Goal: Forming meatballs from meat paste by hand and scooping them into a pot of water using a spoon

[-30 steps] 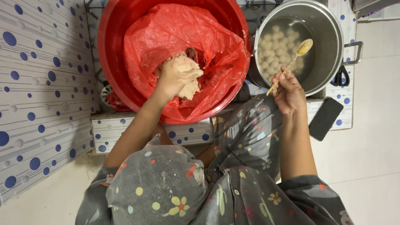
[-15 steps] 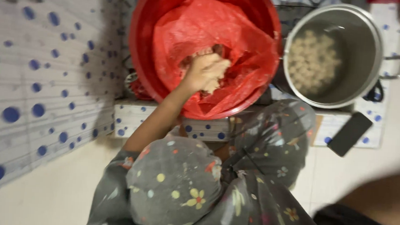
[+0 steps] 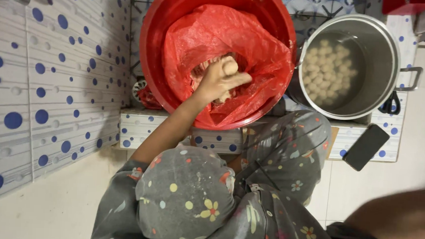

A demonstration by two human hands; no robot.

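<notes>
A: What is the left hand (image 3: 219, 81) doing down there?

B: It is reaching into the red plastic bag (image 3: 212, 37) that is lining the big red basin (image 3: 153, 39), and its grip is closing around a pale dough ball (image 3: 230, 66), squeezing it up between thumb and forefinger. The rest of the paste is lying under the hand, in the folds of the bag.

A: And the right hand?

B: Only a blurred forearm (image 3: 401, 216) is showing at the lower right corner. The hand itself is lying outside the picture, so I cannot tell how its grip is standing.

A: What is sitting around the basin?

B: Just beside it, to the right, a steel pot (image 3: 385, 51) is holding water with many round pale balls (image 3: 326, 67) floating in it. A dark phone (image 3: 366, 147) is lying on the tiled ledge (image 3: 139, 125) near its edge, below the pot.

A: What are you worrying about?

B: In my judgement, the ball is sitting loosely at the fingertips, so a slack grip is risking a drop back into the bag. The thin plastic is bunching around the wrist and could be dragged along. The phone, lying so near the edge and the pot, is risking a knock or a splash.
</notes>
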